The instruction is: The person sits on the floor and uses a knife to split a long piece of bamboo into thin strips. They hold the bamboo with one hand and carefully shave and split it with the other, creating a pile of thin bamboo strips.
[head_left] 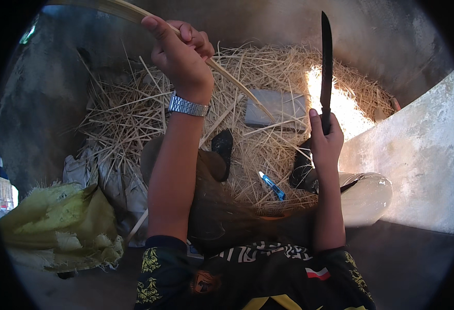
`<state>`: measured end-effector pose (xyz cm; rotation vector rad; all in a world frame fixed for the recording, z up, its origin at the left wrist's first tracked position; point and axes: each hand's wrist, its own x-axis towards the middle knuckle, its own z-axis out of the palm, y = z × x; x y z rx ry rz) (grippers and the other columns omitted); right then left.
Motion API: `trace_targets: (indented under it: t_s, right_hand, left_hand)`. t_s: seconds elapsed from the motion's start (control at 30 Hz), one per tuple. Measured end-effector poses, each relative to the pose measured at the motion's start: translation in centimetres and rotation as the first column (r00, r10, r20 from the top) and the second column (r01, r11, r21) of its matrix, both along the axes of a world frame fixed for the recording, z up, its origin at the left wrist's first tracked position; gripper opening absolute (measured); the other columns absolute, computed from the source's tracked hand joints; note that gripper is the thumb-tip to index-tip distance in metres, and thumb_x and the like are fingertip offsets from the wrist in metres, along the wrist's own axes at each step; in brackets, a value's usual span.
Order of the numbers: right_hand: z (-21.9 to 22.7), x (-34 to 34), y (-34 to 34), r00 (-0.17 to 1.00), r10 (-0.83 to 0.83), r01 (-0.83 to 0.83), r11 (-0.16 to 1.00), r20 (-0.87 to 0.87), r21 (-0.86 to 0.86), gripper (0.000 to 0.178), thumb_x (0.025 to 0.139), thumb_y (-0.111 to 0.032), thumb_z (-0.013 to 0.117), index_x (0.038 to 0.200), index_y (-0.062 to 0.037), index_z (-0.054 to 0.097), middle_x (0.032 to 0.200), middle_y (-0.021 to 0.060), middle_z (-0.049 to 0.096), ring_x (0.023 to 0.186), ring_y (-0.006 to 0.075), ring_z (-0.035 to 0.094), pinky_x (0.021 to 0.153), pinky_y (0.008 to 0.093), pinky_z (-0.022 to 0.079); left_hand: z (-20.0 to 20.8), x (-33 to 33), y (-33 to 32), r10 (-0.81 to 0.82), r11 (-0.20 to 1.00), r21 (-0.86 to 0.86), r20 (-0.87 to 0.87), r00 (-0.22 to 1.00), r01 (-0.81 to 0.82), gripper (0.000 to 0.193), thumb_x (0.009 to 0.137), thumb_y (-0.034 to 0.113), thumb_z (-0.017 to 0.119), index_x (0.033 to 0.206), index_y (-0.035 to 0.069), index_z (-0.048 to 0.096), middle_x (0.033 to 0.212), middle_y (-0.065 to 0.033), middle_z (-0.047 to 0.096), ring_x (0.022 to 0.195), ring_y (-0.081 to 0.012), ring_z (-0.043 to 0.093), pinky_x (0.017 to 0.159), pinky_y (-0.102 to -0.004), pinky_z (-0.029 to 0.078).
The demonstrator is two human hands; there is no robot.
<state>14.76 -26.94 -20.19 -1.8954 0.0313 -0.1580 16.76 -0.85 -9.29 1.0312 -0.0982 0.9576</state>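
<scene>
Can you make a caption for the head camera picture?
Left hand holding a pale strip, right hand gripping a dark knife, above scattered thin shavings.

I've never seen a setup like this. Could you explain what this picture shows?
There is no machine here: these are a person's own bare hands. The one picture comes from a wide camera worn on their head, looking down, hence the dark round border.

The left hand, with a metal watch at its wrist, grips a long pale strip. The right hand holds a black knife by its handle, blade pointing away from the body.

On the ground lie many thin, straw-coloured strips, a grey block and a small blue-and-white tool. A yellow-green sack lies at the left.
</scene>
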Motion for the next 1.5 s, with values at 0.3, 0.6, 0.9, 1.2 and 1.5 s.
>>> trace_targets:
  t_s: [0.3,0.6,0.9,1.2,1.5]
  right_hand:
    - [-2.1,-0.6,1.9,0.996,-0.023,-0.003,0.954,0.083,0.3,0.033,0.098,-0.029,0.062,0.077,-0.0053,0.054,0.062,-0.003,0.047,0.058,0.0065,0.041,0.055,0.0262,0.036]
    - [-15.4,-1.0,4.1,0.958,0.142,-0.233,0.892,-0.251,-0.388,0.037,0.089,-0.034,0.059,0.091,0.0027,0.063,0.073,0.0231,0.063,0.071,0.0382,0.063,0.067,0.0456,0.05]
    - [-4.3,-1.4,3.6,0.992,0.105,-0.11,0.991,0.068,0.074,0.023,0.094,-0.023,0.062,0.091,0.0003,0.06,0.062,0.015,0.057,0.054,0.0205,0.054,0.054,0.0345,0.041]
    - [-17.3,2.2,1.1,0.982,0.004,-0.075,0.924,-0.187,-0.376,0.043,0.085,-0.035,0.062,0.079,0.0076,0.063,0.082,0.0303,0.066,0.079,0.0462,0.065,0.074,0.0517,0.05]
    - [-10.7,-1.2,5.0,0.989,0.061,-0.124,0.841,0.135,0.526,0.031,0.094,-0.023,0.06,0.074,-0.0006,0.054,0.059,0.009,0.053,0.051,0.0178,0.053,0.047,0.0337,0.039]
  left_hand:
    - [-1.5,1.2,-1.2,0.149,0.988,0.06,-0.058,0.987,-0.145,0.071,0.086,0.081,0.041,0.075,0.011,0.035,0.057,0.0022,0.03,0.047,-0.009,0.031,0.045,-0.026,0.029]
    - [-0.9,1.2,-2.1,0.197,0.98,0.053,-0.061,0.979,-0.194,0.069,0.085,0.08,0.044,0.074,0.012,0.035,0.057,0.0028,0.027,0.047,-0.0088,0.028,0.044,-0.0254,0.026]
    - [-1.9,0.9,-2.2,0.172,0.984,0.053,-0.072,0.982,-0.168,0.066,0.09,0.076,0.043,0.073,0.013,0.033,0.057,0.0038,0.026,0.046,-0.0082,0.027,0.044,-0.0256,0.025]
    - [-0.4,0.8,-2.4,0.097,0.995,0.007,-0.004,0.995,-0.097,0.058,0.098,0.064,0.045,0.069,0.015,0.033,0.058,0.0057,0.028,0.047,-0.0058,0.028,0.044,-0.0242,0.023]
    - [-1.2,0.9,-3.0,0.025,1.0,0.009,0.02,0.999,-0.026,0.059,0.096,0.066,0.046,0.072,0.013,0.037,0.058,0.0054,0.028,0.047,-0.0058,0.029,0.044,-0.025,0.025]
